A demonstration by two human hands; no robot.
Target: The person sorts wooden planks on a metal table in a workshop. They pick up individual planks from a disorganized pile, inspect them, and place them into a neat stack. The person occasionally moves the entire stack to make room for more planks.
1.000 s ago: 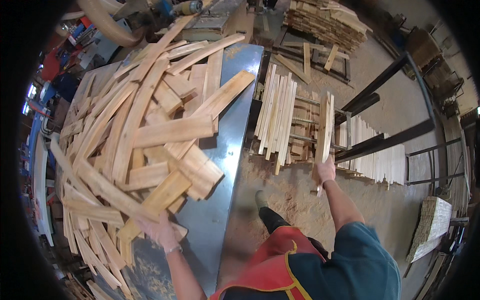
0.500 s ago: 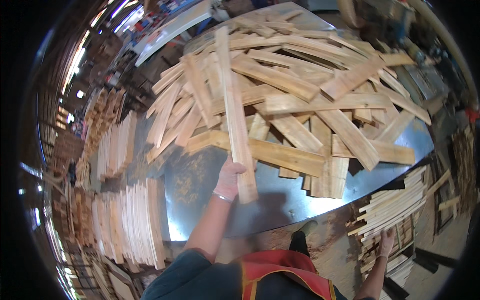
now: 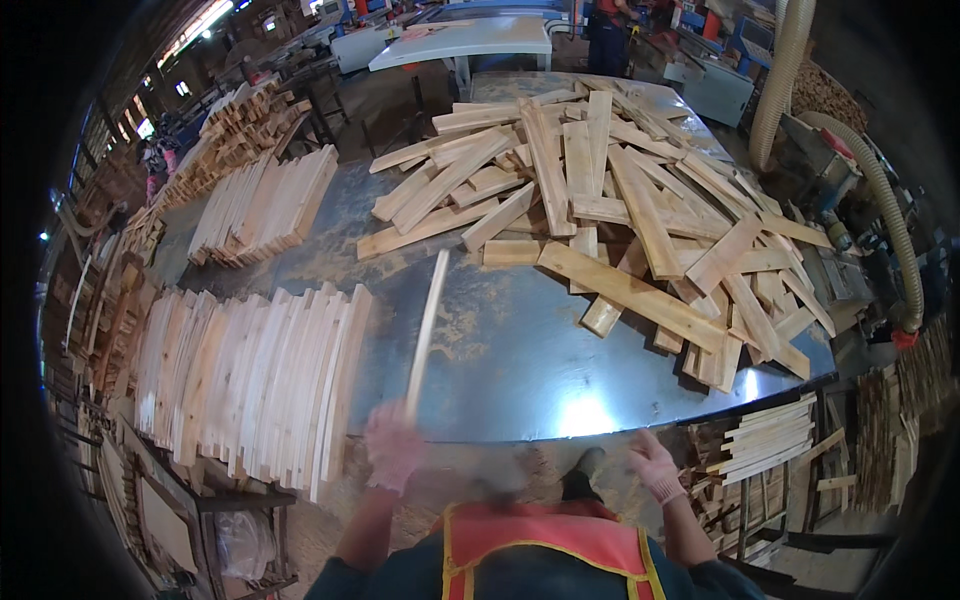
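Note:
My left hand (image 3: 393,447), in a pale glove and smeared by motion, grips the near end of a long wooden board (image 3: 429,325). The board is seen nearly edge-on and points away from me over the metal table (image 3: 480,385). Just left of it stands a row of boards (image 3: 245,385) on edge, packed side by side. My right hand (image 3: 656,465), also gloved, is at the table's front edge with its fingers loosely bent and nothing visible in them. A jumbled pile of boards (image 3: 630,210) covers the table's far and right part.
Another row of boards (image 3: 265,205) lies farther back on the left. A stack of slats (image 3: 768,438) rests on a rack at the right. Beyond the table are a white-topped bench (image 3: 465,40), another person (image 3: 608,40) and a ribbed hose (image 3: 785,80).
My left hand has carried the board left from the pile and turned it edge-on. My right hand has come from the slats at the right toward the table's front edge. The view has shifted.

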